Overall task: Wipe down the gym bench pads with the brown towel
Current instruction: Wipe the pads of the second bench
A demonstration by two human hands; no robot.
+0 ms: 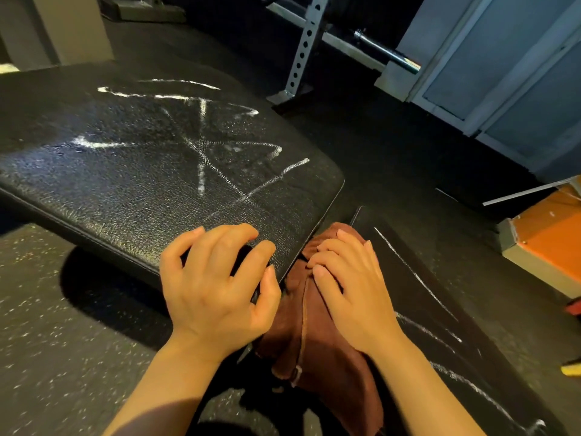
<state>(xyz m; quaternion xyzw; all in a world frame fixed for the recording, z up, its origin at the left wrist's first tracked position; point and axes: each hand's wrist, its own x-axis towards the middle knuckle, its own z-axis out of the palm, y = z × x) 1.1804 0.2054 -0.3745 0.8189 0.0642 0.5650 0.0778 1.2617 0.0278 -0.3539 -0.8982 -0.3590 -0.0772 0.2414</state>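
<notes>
your brown towel is bunched up in the gap between the two black pads, draped down toward the floor at the near end. it's soft terry-looking cloth, so i'd guess it's light and floppy and will fold over itself if you grab a corner. better to take it in a wad from the top, where it's heaped up against the pad edge.

your right hand is lying on that heap with the fingers curled into the cloth, so it looks like it's gripping the towel rather than just resting on it. your left hand is spread with bent fingers, fingertips pressing on the near corner of the big pad, holding nothing.

that big pad has white streaks criss-crossing it, and its textured vinyl looks shiny, maybe damp, so the cloth should slide easily. the right pad has white lines too. keep the towel flat under your palm with some pressure, since a loose bunch will probably just skate over the grain.
</notes>
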